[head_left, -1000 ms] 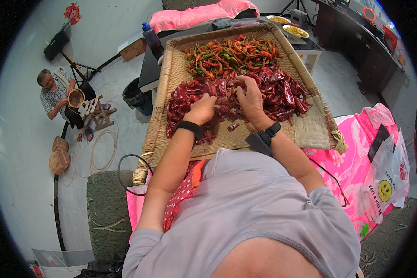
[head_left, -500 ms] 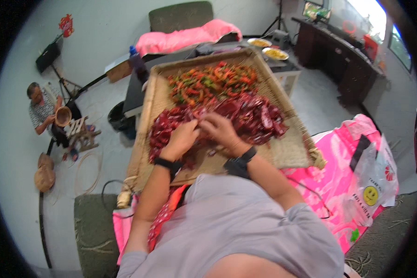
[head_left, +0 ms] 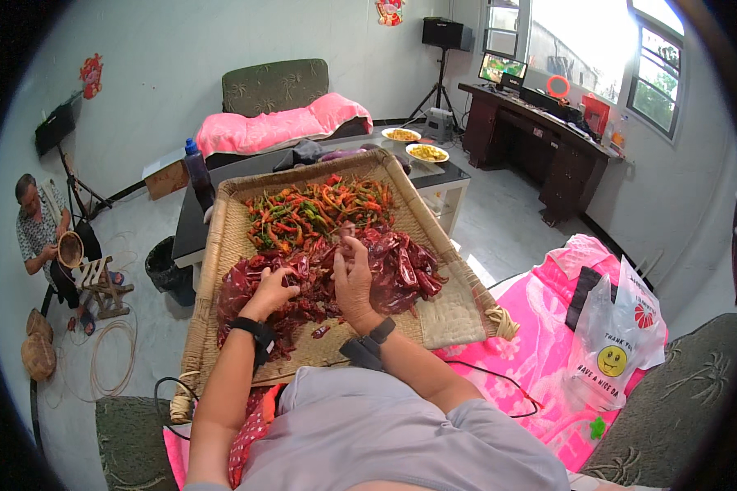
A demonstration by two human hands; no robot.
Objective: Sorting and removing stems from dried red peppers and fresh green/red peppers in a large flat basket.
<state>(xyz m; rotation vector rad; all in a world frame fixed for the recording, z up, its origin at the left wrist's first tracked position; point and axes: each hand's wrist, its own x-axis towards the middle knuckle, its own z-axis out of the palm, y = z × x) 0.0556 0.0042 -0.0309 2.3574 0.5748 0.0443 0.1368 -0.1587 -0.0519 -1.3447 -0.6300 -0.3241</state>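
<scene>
A large woven tray (head_left: 223,245) lies in front of me, tilted from my lap up onto a low table. Dark red dried chillies (head_left: 401,266) are heaped across its middle. Fresh green, orange and red chillies (head_left: 311,211) lie at its far end. My left hand (head_left: 272,290) rests on the dried heap with its fingers curled into the chillies. My right hand (head_left: 354,274) is raised just above the heap, fingers pinched on a dried chilli. Both wrists carry black bands.
Another person (head_left: 42,233) sits at the far left beside a small wooden stool (head_left: 102,282) and coils of cane. Two plates of yellow food (head_left: 415,143) stand beyond the tray. A pink cloth (head_left: 540,344) and a white plastic bag (head_left: 618,331) lie to my right.
The camera view has lifted, showing more of the room. My right hand has risen off the heap with a chilli; my left hand stays in the dried chillies.
</scene>
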